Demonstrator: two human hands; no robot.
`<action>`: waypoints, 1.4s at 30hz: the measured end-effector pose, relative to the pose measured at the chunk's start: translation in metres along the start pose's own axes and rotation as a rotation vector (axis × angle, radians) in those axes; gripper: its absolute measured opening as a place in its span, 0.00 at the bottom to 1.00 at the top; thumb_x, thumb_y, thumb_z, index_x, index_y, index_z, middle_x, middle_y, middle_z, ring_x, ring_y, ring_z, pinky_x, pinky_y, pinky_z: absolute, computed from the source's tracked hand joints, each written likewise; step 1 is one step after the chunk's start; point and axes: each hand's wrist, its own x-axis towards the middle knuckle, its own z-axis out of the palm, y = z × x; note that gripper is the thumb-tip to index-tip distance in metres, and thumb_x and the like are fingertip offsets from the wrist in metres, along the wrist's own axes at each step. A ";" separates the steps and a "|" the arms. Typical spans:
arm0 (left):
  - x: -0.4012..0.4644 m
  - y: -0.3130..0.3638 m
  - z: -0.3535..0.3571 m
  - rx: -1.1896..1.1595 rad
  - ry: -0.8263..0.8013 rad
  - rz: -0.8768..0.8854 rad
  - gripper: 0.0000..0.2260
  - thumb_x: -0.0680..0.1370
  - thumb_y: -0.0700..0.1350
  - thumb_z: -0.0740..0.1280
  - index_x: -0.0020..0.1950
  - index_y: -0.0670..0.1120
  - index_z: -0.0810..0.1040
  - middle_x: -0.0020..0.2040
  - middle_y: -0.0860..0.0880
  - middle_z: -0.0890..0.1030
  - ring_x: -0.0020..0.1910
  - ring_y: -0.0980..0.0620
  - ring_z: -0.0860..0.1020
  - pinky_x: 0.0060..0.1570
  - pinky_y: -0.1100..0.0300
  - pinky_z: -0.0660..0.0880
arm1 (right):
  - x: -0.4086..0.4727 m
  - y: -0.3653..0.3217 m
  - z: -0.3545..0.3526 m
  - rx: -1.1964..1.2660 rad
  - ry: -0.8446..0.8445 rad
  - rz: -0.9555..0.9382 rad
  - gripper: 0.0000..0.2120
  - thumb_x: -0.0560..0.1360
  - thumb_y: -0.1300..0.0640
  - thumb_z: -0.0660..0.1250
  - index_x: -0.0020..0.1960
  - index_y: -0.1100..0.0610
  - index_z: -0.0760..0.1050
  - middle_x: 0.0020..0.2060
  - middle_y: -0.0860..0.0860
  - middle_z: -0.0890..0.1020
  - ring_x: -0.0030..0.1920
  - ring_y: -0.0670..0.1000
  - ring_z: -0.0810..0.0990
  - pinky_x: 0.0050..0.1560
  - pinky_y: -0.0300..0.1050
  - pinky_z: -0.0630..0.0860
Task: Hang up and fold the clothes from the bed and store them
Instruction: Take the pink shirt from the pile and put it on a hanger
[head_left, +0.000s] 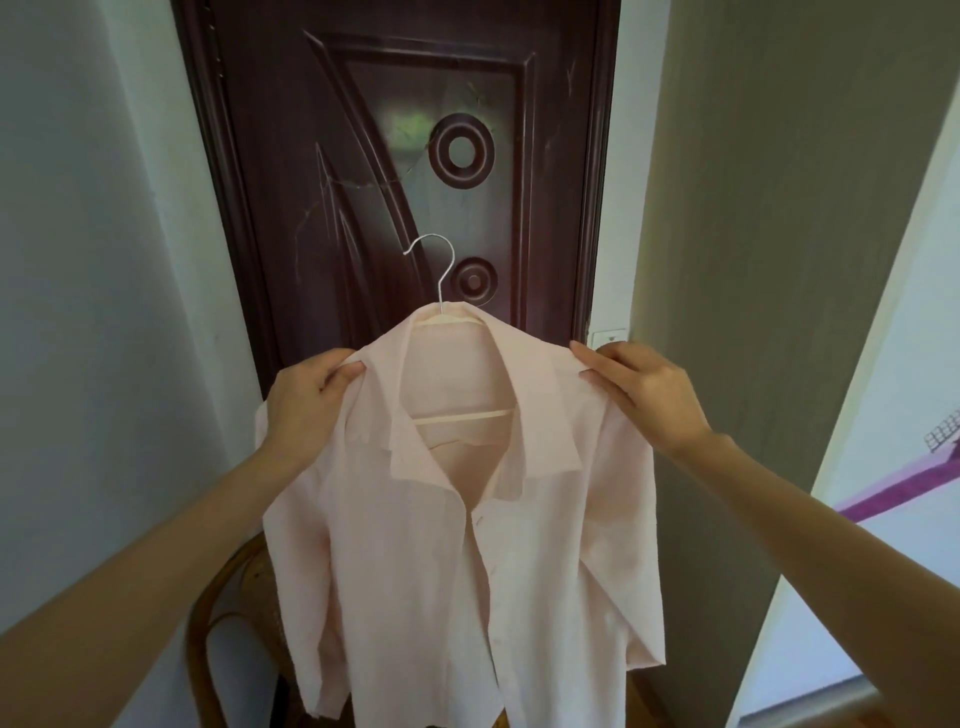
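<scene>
Bare hands at thin pink shirt's (467, 545) shoulders; curved wire-hooked hanger (441, 280)

A home, seen in a narrow corner of a room. A dark carved wooden door (395, 171) stands between pale painted walls (78, 260), with a light switch (608, 336) just beside its frame and a curved wooden chair (208, 618) below it.

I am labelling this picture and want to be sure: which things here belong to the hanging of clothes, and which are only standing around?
Part of the job:
- pink shirt, held up at both shoulders
- hanger inside it, hook free
- left hand and right hand, gripping the shoulders

Just there:
- dark door behind
- wooden chair below
- wall switch
</scene>
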 end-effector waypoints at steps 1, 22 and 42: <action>-0.001 0.001 0.000 -0.012 -0.002 -0.005 0.10 0.81 0.47 0.64 0.58 0.47 0.82 0.47 0.51 0.83 0.47 0.49 0.79 0.54 0.49 0.77 | -0.001 -0.001 0.000 -0.018 0.035 0.003 0.17 0.80 0.56 0.60 0.67 0.54 0.77 0.46 0.53 0.82 0.42 0.55 0.79 0.36 0.45 0.77; -0.008 -0.007 -0.007 -0.034 0.046 0.095 0.11 0.81 0.44 0.65 0.60 0.43 0.82 0.52 0.48 0.83 0.51 0.48 0.80 0.55 0.52 0.77 | 0.060 -0.001 -0.019 0.961 -0.712 1.306 0.07 0.76 0.54 0.70 0.49 0.58 0.80 0.41 0.53 0.84 0.35 0.51 0.82 0.39 0.44 0.79; -0.011 -0.011 -0.007 -0.097 0.088 -0.075 0.12 0.81 0.44 0.64 0.62 0.43 0.80 0.50 0.49 0.81 0.48 0.49 0.78 0.54 0.55 0.74 | 0.007 -0.028 -0.010 0.194 0.081 0.566 0.16 0.83 0.61 0.60 0.70 0.58 0.73 0.51 0.57 0.83 0.44 0.59 0.82 0.45 0.48 0.76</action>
